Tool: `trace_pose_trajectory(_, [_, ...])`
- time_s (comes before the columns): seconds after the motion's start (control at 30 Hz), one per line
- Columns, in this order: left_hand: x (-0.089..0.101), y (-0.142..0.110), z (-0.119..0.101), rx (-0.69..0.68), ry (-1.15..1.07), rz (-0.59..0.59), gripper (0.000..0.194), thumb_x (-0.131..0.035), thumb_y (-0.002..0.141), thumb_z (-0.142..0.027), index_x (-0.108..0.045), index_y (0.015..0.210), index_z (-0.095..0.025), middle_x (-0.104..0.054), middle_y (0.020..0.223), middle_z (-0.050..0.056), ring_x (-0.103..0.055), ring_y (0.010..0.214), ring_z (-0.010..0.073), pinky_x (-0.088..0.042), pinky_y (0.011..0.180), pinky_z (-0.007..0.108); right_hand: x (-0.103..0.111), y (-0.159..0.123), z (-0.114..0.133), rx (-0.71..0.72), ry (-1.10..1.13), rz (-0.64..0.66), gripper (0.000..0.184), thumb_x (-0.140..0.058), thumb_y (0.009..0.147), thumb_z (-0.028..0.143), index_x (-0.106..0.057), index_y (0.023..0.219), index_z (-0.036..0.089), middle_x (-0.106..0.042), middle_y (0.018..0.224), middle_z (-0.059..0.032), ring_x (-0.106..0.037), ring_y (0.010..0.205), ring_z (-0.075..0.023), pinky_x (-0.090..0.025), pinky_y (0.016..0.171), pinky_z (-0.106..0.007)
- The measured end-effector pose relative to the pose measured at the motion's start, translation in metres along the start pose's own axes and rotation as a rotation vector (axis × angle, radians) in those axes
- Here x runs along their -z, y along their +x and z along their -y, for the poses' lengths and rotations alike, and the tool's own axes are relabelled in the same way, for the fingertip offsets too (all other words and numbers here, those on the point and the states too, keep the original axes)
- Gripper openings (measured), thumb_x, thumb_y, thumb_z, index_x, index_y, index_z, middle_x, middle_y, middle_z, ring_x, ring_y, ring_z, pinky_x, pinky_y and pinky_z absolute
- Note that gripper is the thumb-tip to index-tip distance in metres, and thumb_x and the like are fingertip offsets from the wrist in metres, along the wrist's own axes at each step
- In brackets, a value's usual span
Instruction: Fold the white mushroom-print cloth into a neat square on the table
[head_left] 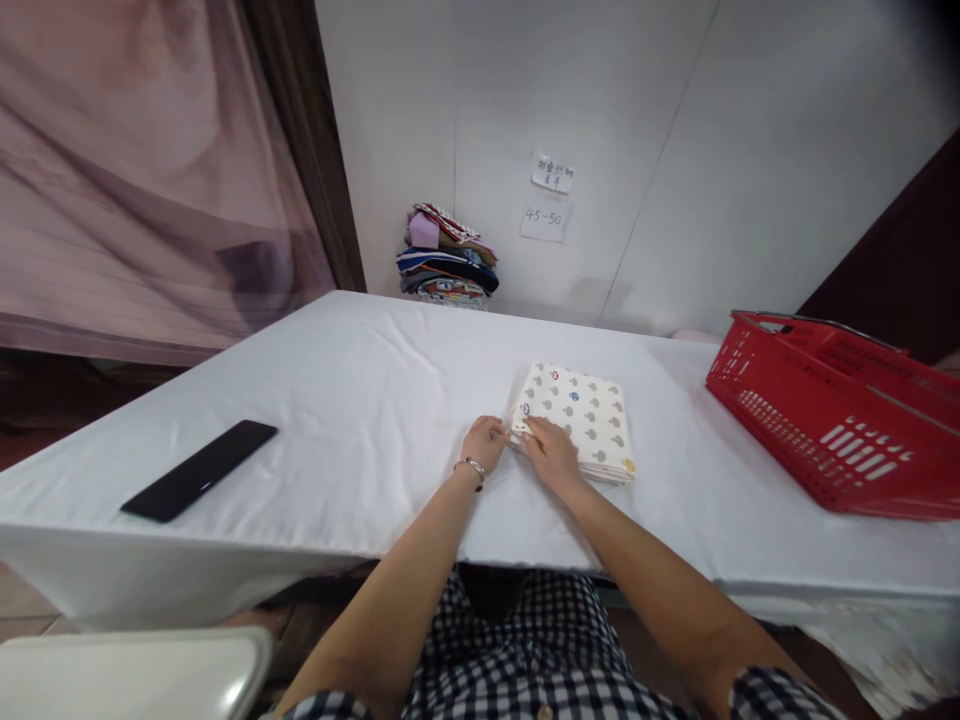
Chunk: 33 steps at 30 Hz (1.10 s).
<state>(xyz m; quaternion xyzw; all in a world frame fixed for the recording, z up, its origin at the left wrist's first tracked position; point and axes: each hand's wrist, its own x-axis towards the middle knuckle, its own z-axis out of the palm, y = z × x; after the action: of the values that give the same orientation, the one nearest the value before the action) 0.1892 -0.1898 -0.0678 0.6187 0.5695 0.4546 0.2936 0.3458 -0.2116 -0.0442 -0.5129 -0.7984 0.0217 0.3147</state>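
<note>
A cream cloth [576,408], printed with small grey shapes and a few coloured ones, lies folded into a thick square on the white table. At its near left corner my left hand [484,444] pinches the edge of the layers between thumb and fingers. My right hand [551,452] rests over the near edge beside it, its fingers bent onto the same corner and gripping it. Parts of the corner are hidden under the fingers.
A red plastic basket [832,415] stands on the right of the white-covered table [337,400]. On the left lies a black phone-like slab [201,470]. Behind the far edge rises a stack of folded fabrics [448,258] against the wall. A white stool [135,675] is at lower left.
</note>
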Motion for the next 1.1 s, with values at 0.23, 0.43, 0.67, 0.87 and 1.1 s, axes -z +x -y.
trace_pose_trajectory(0.23, [-0.003, -0.002, -0.004, -0.006, -0.021, -0.025, 0.006, -0.058, 0.070, -0.023, -0.061, 0.067, -0.019, -0.059, 0.104, 0.003, -0.057, 0.078, 0.0122, -0.047, 0.075, 0.027, 0.003, 0.002, 0.002, -0.089, 0.052, 0.010, 0.030, -0.034, 0.089, 0.025, -0.057, 0.107, 0.023, -0.062, 0.102, -0.0021, -0.054, 0.094, -0.0172, -0.038, 0.082, -0.029])
trace_pose_trajectory(0.43, [-0.010, 0.003, -0.010, -0.001, 0.067, 0.009, 0.016, -0.060, 0.071, -0.033, -0.063, 0.066, -0.019, -0.060, 0.104, 0.003, -0.056, 0.095, 0.0158, -0.041, 0.089, 0.030, 0.005, 0.003, 0.004, -0.059, 0.103, 0.027, 0.028, -0.036, 0.087, 0.025, -0.058, 0.105, 0.023, -0.062, 0.099, -0.0022, -0.053, 0.095, -0.0173, -0.037, 0.082, -0.029])
trace_pose_trajectory(0.67, [-0.008, 0.003, -0.014, 0.087, -0.005, -0.002, 0.016, -0.056, 0.069, -0.018, -0.057, 0.053, -0.018, -0.062, 0.098, 0.001, -0.058, 0.087, 0.0125, -0.043, 0.083, 0.024, 0.001, 0.003, 0.001, -0.108, 0.124, 0.010, 0.032, -0.034, 0.089, 0.029, -0.057, 0.112, 0.025, -0.062, 0.108, -0.0009, -0.054, 0.100, -0.0174, -0.038, 0.085, -0.030])
trace_pose_trajectory(0.87, [-0.003, -0.004, -0.016, 0.067, 0.107, -0.012, 0.015, -0.055, 0.066, -0.015, -0.054, 0.051, -0.019, -0.062, 0.092, 0.002, -0.057, 0.085, 0.0140, -0.044, 0.082, 0.026, -0.005, 0.002, -0.002, -0.054, 0.015, 0.045, 0.037, -0.036, 0.088, 0.026, -0.052, 0.121, 0.026, -0.056, 0.119, -0.0027, -0.049, 0.108, -0.0187, -0.036, 0.092, -0.033])
trace_pose_trajectory(1.1, [-0.004, -0.006, -0.014, 0.082, 0.189, -0.055, 0.017, -0.058, 0.067, -0.021, -0.061, 0.084, -0.018, -0.061, 0.096, 0.005, -0.056, 0.092, 0.0170, -0.042, 0.084, 0.028, -0.003, -0.002, 0.002, 0.060, -0.169, 0.099, 0.038, -0.040, 0.088, 0.030, -0.048, 0.124, 0.023, -0.050, 0.124, -0.0087, -0.042, 0.114, -0.0220, -0.031, 0.094, -0.038])
